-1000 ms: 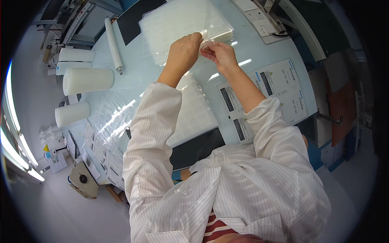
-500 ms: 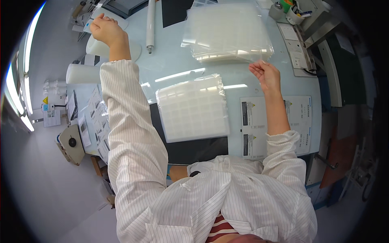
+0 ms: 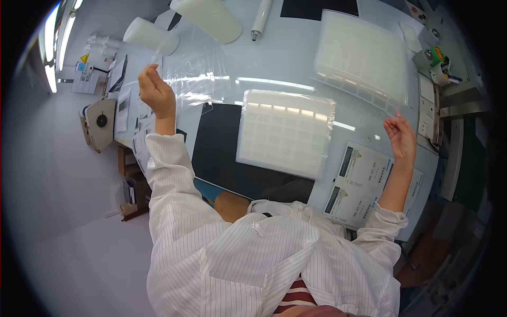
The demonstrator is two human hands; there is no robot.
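My left hand (image 3: 157,95) is raised over the left of the table, its fingers pinched together at the edge of a crinkled clear plastic film (image 3: 198,74). That film spreads out to the right of the hand. My right hand (image 3: 402,138) is closed in a pinch at the near right corner of a stack of translucent sheets (image 3: 364,53) with a grid of squares; what its fingertips grip is too small to make out. Between my hands lies a smaller translucent gridded pack (image 3: 285,132) in clear wrapping, partly on a black mat (image 3: 216,142).
White rolls (image 3: 150,36) and a roller bar (image 3: 261,21) stand or lie at the back. Printed sheets (image 3: 354,182) are under my right forearm. A pen holder (image 3: 441,73) is at the far right. A beige device (image 3: 99,124) sits beyond the left edge.
My left hand has come back from the far left rolls toward me, and clear film now stretches beside it. My right hand stays by the stack's corner. The whole view has turned.
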